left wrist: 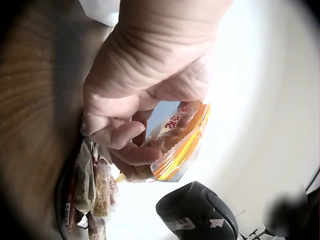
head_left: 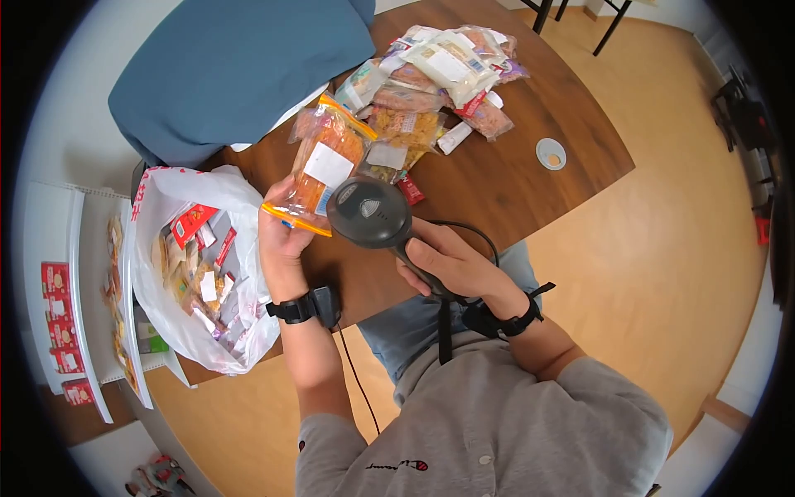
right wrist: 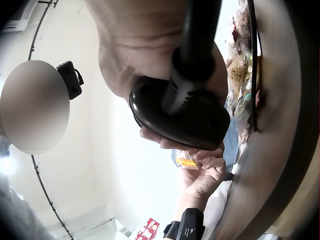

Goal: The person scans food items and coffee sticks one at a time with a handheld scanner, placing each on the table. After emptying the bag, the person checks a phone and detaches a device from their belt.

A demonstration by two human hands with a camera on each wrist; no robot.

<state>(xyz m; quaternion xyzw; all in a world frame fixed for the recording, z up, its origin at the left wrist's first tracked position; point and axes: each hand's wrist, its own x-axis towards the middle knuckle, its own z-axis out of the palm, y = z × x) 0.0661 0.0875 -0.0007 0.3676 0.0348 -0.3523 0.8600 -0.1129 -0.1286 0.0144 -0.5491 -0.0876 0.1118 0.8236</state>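
Note:
My left hand (head_left: 283, 236) holds up a clear bread packet (head_left: 344, 149) with orange ends and a white label facing up. In the left wrist view the fingers curl round the packet (left wrist: 186, 142) near its orange end. A black handheld barcode scanner (head_left: 370, 214) is gripped by its handle in my right hand (head_left: 455, 261). The scanner's head is close beside the packet and overlaps its lower edge in the head view. From the right wrist, the scanner's handle base (right wrist: 180, 122) and cable hide much of the palm.
Several food packets (head_left: 447, 70) are heaped on the wooden table (head_left: 530, 199). A white plastic bag (head_left: 248, 340) with packets inside stands at left, next to shelves (head_left: 91, 306) with red boxes. A blue chair back (head_left: 232, 74) and a small round lid (head_left: 551, 154) are also there.

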